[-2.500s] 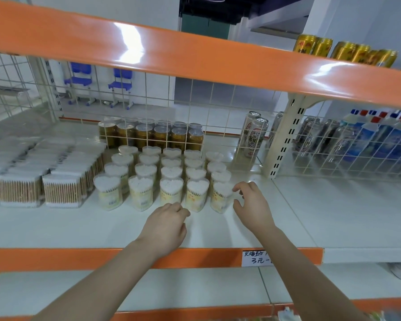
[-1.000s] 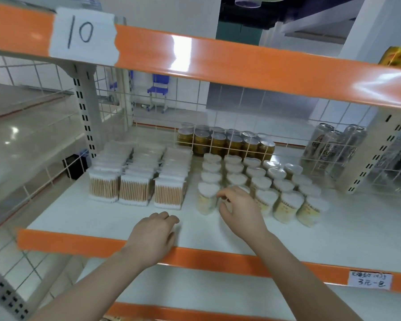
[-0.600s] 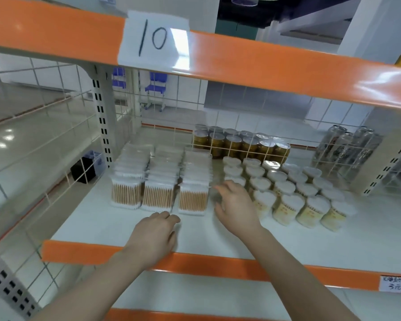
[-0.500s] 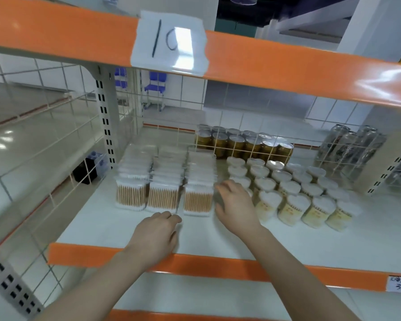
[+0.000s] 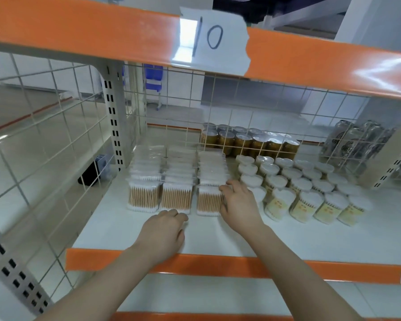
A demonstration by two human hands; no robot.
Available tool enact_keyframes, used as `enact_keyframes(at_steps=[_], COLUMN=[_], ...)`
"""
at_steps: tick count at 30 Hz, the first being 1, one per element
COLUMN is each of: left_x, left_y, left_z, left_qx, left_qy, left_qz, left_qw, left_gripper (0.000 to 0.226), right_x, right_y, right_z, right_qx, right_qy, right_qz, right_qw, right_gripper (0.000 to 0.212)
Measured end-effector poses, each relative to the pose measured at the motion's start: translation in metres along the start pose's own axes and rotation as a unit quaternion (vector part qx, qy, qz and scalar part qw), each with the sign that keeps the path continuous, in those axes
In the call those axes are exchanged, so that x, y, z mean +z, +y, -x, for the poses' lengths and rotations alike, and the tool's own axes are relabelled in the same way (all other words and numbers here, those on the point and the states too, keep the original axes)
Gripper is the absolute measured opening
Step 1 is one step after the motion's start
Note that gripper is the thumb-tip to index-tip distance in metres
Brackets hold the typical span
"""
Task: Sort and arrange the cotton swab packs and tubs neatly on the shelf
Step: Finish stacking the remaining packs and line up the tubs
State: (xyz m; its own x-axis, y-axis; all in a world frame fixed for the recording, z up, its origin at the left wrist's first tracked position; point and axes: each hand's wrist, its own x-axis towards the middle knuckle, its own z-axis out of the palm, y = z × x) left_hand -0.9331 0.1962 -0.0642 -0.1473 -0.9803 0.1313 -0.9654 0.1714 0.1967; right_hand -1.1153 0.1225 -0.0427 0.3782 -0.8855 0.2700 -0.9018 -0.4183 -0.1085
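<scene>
Three rows of clear cotton swab packs (image 5: 176,181) with wooden sticks stand at the left of the white shelf (image 5: 287,237). To their right stand several heart-shaped swab tubs (image 5: 306,188) with white tops and yellow labels. My right hand (image 5: 239,202) sits between the packs and the tubs, its fingers against the right side of the front pack in the right row (image 5: 208,200). My left hand (image 5: 164,230) rests on the shelf just in front of the middle row, fingers loosely curled and holding nothing.
Gold cans (image 5: 248,140) stand behind the wire mesh back. More cans (image 5: 357,144) sit behind mesh at the right. An orange shelf edge (image 5: 218,265) runs in front; an orange beam above carries a paper tag "10" (image 5: 213,40). A perforated upright (image 5: 112,126) stands at left.
My view swung left from the tubs to the packs. My right hand moved left from the front tubs to the right row of packs. My left hand stayed on the shelf front.
</scene>
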Motion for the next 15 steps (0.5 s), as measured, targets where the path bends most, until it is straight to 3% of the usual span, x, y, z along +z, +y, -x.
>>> enact_keyframes(at_steps=[8,15], left_x=[-0.002,-0.002], left_y=[0.001,0.006], left_z=[0.002,0.004], left_qx=[-0.001,-0.009], left_qy=[0.006,0.022], left_qz=[0.0,0.01], left_qw=[1.0,1.0], left_gripper=[0.04,0.039], right_x=[-0.004,-0.012], right_y=[0.003,0.003], right_z=[-0.001,0.001], right_qx=[0.005,-0.009], right_qy=[0.001,-0.013], right_qz=[-0.03,-0.06], right_qw=[1.0,0.998], right_gripper=[0.029,0.032])
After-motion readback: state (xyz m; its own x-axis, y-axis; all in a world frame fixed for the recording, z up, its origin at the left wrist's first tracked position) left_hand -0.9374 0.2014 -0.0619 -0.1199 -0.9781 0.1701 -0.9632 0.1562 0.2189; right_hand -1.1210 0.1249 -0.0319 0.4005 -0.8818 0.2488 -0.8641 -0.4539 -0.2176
